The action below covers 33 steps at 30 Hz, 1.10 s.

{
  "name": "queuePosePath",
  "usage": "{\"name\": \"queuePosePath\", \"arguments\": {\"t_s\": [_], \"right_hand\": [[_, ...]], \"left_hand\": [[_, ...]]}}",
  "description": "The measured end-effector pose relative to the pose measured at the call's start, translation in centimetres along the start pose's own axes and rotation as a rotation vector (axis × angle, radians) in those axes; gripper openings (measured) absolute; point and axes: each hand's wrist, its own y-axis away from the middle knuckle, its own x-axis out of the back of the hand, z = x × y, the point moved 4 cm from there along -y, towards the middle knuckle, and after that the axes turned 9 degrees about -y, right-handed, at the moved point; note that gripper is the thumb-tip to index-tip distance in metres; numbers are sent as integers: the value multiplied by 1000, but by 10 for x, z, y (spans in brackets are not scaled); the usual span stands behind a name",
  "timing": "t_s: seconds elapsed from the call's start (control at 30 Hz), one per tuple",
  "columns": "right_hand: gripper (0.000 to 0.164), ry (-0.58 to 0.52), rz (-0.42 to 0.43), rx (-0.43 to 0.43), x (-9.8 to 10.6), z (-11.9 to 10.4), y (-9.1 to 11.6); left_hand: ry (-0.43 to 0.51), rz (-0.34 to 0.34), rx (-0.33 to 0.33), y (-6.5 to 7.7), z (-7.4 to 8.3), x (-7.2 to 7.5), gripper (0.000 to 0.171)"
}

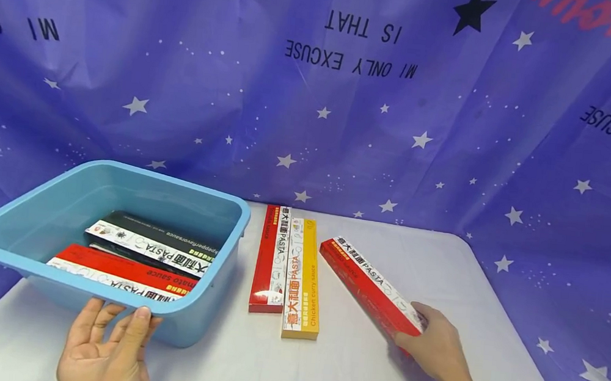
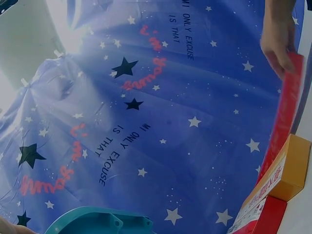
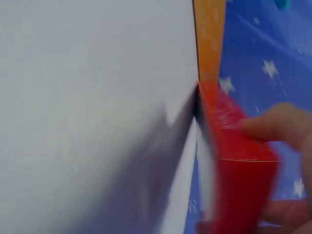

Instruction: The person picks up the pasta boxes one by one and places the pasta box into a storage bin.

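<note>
My left hand (image 1: 105,349) holds the near rim of a light blue plastic basin (image 1: 222,250), with the thumb at the edge and the fingers below it. Inside the basin lie a black-and-white pasta box (image 1: 159,241) and a red-and-white pasta box (image 1: 126,271). On the right, my right hand (image 1: 437,344) grips the near end of another red-and-white pasta box (image 1: 370,286), which slants away over the table. In the right wrist view the end of this red box (image 3: 246,180) shows between thumb and fingers, somewhat blurred.
Between the basin and the gripped box, a red pasta box (image 1: 271,261) and a yellow pasta box (image 1: 305,279) lie side by side on the white tabletop (image 1: 472,292). Purple star-printed cloth (image 1: 345,127) hangs behind the table and along its sides.
</note>
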Motion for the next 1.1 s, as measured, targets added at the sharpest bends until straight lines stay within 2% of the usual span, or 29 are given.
{"name": "queuePosePath", "arguments": {"t_s": [0.1,0.17,0.27,0.37,0.47,0.57,0.67,0.73,0.9,1.0,1.1], "right_hand": [[70,-141,97,-26,31,9,3],[66,-237,177,-57,49,8,4],[62,-327,285,-123,71,-2,9],[60,-362,369,-168,84,-20,16],[59,-478,412,-134,89,-43,20],[57,-644,426,4,92,-74,17],[54,-782,386,180,89,-111,8],[51,-810,341,294,83,-138,2],[50,-820,195,495,54,-203,-15],[52,-834,87,560,28,-238,-25],[52,-811,-8,557,-3,-268,-32]], "left_hand": [[18,0,7,0,0,-1,64],[15,5,5,-1,0,-1,65],[49,0,1,-1,0,-1,64],[99,-6,-4,-1,0,1,63],[112,-7,-2,-1,0,2,65],[86,-11,15,-2,-1,2,66],[77,-20,28,-3,-2,2,68],[89,-28,25,-3,-2,2,68],[99,-45,7,-3,-3,1,68],[79,-58,-3,-3,-3,1,67],[62,-60,-11,-2,-2,1,67]]}}
